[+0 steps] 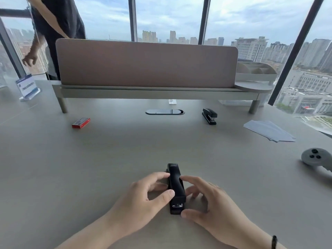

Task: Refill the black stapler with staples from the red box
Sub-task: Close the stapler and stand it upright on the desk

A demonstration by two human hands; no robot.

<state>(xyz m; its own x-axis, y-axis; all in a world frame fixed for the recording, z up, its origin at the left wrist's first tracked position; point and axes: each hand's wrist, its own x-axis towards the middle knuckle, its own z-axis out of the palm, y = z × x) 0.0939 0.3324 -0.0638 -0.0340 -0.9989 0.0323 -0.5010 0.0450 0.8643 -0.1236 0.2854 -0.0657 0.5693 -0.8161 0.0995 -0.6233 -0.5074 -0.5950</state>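
From the head camera, the long black plastic stapler lies on the pale grey desk directly in front of the person, its long axis running straight away from the body, the metal-fitted end nearest the wrists. The left hand flanks it on one side, thumb pressed against its near flank and forefinger touching farther up. The right hand flanks the other side, fingers curled and loosely spread, forefinger tip at the top cover and thumb beside the near end. Neither hand has closed fully round the body; it reads as a light two-sided steadying hold, though the far fingertips are partly hidden.

The small red cardboard staple box rests well apart, far forward and to the left, so the left hand is the nearer one for fetching it. The stapler looks closed, its cover glossy and down, so opening it probably comes first.

A second black stapler sits far off to the right, near some grey paper sheets.
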